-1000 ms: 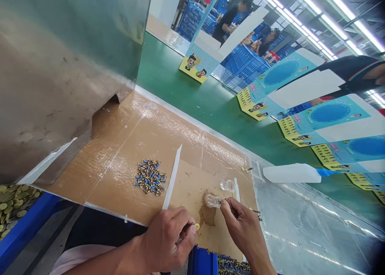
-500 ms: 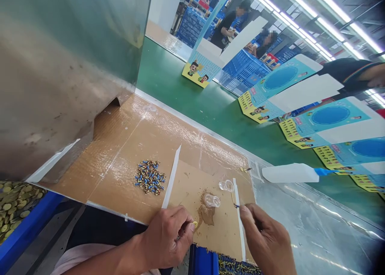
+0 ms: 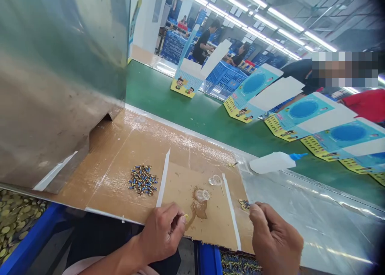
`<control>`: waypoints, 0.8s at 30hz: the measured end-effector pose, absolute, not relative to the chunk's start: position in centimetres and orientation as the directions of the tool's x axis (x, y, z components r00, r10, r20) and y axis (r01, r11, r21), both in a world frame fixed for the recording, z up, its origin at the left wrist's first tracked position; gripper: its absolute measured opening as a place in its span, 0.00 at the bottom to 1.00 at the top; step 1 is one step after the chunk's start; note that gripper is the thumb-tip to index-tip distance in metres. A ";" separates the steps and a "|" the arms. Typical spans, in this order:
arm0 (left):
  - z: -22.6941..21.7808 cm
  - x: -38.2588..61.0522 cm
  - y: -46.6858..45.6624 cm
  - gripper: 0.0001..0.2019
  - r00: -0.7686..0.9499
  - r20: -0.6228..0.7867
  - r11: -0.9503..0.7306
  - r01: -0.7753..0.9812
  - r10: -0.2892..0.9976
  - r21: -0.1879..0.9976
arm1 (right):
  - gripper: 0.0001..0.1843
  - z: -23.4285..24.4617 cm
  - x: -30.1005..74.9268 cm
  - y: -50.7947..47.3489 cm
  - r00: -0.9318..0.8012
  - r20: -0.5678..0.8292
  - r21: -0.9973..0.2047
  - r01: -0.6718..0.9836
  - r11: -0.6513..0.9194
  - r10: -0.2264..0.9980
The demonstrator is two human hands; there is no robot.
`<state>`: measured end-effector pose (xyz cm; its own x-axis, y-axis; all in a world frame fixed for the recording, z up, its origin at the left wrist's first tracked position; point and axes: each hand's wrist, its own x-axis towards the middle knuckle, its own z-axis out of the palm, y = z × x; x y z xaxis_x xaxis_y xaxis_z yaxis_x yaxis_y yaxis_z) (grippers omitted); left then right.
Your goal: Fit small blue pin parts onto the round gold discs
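My left hand (image 3: 164, 231) is closed in a pinch on a small yellow disc (image 3: 186, 217), whose edge shows past the fingertips at the cardboard's near side. My right hand (image 3: 275, 229) is also pinched, at the right end of the cardboard. Small blue-and-gold pieces (image 3: 244, 204) lie at its fingertips, and one seems to be in the pinch, blurred against the others. Between my hands a clear little cup (image 3: 202, 195) sits in a wet brown stain. Behind it are a clear round lid or cup (image 3: 215, 180) and a thin stick (image 3: 223, 190).
A heap of blue-and-gold pieces (image 3: 142, 180) lies left of a white tape strip (image 3: 163, 178). A white squeeze bottle (image 3: 272, 163) with a blue tip lies at the right. Blue bins (image 3: 33, 237) stand below the edge. Printed cartons (image 3: 252, 92) line the green belt (image 3: 159, 86); people sit beyond.
My right hand has moved right, from beside the stick to the small pieces at the cardboard's right end. My left hand keeps its pinch on the disc. The camera view has shifted.
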<state>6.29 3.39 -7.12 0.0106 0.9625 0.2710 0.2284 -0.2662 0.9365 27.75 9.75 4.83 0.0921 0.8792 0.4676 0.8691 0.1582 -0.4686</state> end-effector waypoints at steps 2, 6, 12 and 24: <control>-7.2 6.3 3.4 0.09 0.013 0.251 -0.248 0.218 0.968 0.944 | 0.18 4.4 26.8 9.5 0.106 0.553 -0.487 0.846 0.217 0.826; -6.8 6.2 3.6 0.12 -0.013 0.176 -0.171 0.175 0.984 0.970 | 0.22 2.2 25.4 10.3 -0.100 0.529 -0.430 0.824 0.368 0.843; -5.1 5.6 3.4 0.19 -0.021 0.004 -0.003 0.016 1.000 1.000 | 0.23 2.8 25.4 8.4 -0.011 0.464 -0.564 0.768 0.304 0.886; -0.6 5.5 0.9 0.27 -0.120 -0.143 0.104 -0.287 0.982 0.952 | 0.19 3.2 20.4 3.7 -0.411 0.484 -0.392 0.688 0.611 0.773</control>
<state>5.53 0.90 -0.59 -0.1196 0.9825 -0.1429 -0.2867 0.1036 0.9524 20.41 3.72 3.16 -0.4106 0.7727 0.4841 0.6878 0.6110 -0.3918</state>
